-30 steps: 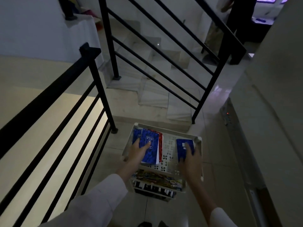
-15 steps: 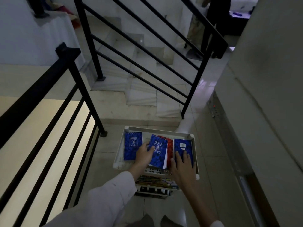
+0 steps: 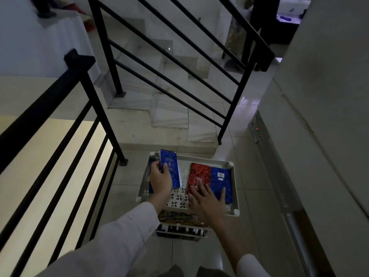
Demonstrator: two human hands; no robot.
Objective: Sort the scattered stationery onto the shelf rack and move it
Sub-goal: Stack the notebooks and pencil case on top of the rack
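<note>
A white tiered shelf rack [image 3: 234,188] stands on the tiled floor below me. My left hand [image 3: 160,180] grips a blue notebook [image 3: 171,168] over the left side of the top tray, above another blue notebook [image 3: 151,188] whose edge shows under my wrist. My right hand [image 3: 204,199] lies with straight fingers on a red notebook [image 3: 199,173] and a blue notebook with a barcode label [image 3: 221,182], side by side on the tray's right. A lower tier holds colourful pens or pencils [image 3: 179,216].
Black metal stair railings [image 3: 95,100] stand to the left and ahead, with marble steps [image 3: 169,108] rising beyond. A wall [image 3: 319,96] runs along the right. A person's legs [image 3: 235,37] are at the top of the stairs.
My left hand has carried the blue notebook left, over the tray's left side, uncovering the red notebook. My right hand has spread from the barcode notebook onto the red one as well.
</note>
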